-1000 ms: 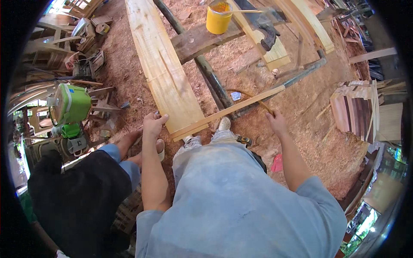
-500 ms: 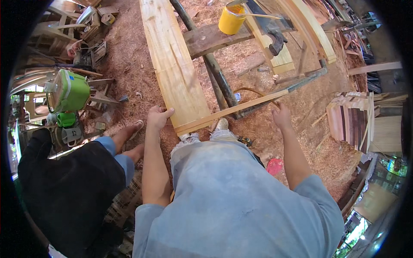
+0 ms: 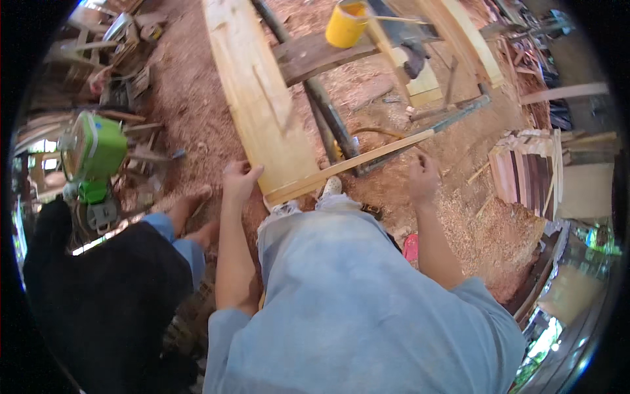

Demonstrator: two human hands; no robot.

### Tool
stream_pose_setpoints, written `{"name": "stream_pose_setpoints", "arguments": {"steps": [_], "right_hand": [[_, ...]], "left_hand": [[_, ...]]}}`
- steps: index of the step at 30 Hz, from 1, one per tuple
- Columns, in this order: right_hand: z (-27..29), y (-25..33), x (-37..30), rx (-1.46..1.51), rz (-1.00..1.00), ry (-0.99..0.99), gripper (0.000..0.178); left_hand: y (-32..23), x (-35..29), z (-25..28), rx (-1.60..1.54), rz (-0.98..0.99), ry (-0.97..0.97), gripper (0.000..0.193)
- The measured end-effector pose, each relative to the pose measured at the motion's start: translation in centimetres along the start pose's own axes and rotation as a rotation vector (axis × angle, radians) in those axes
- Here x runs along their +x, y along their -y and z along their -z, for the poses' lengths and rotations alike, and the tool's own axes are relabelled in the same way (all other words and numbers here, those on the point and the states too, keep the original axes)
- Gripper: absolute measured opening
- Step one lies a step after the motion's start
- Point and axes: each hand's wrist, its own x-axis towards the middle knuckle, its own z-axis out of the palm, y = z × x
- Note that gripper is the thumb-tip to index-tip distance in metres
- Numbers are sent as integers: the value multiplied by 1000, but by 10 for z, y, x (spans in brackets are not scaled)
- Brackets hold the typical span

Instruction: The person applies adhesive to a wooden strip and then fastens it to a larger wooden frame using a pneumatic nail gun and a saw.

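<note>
A wide, pale wooden plank (image 3: 256,85) runs away from me, its near end in front of my shoes. My left hand (image 3: 240,182) is at that end's left edge, thumb on the plank's corner and fingers closed along its side, partly hidden. Across the near end lies a thin wooden strip (image 3: 367,157), which reaches out to the right above a dark pipe (image 3: 453,120). Just below the strip's right end is my right hand (image 3: 423,176), apart from the strip. Its fingers are curled and slightly blurred; anything inside them is too small to make out.
A yellow bucket (image 3: 346,25) stands on a dark crossbeam (image 3: 321,59) ahead. Further planks (image 3: 459,36) and a hand saw (image 3: 415,59) lie to its right. Left of me is a person in dark clothing (image 3: 98,295) near a green cooler (image 3: 102,144). Stacked boards (image 3: 522,174) are at right.
The view has shifted slightly, so the scene sits further left and up. My right hand has turned, its fingers curling more below the strip's end. My left hand stays at the plank's corner.
</note>
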Motion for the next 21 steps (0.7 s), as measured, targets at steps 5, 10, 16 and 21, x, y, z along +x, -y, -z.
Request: {"name": "stream_pose_setpoints", "arguments": {"steps": [5,10,16,21], "right_hand": [[-4,46,16,243,-181,4,31],[-24,47,121,631,-304,-29,38],[-87,36,243,458,-419,-22,48],[-171,-33,319,-7,-370,102,32]], "left_hand": [[49,17,-12,-31,-185,-191,53],[-3,17,-23,-77,-24,-46,44],[27,23,-30,-190,-46,-171,39],[68,48,-33,-42,80,-132,46]]}}
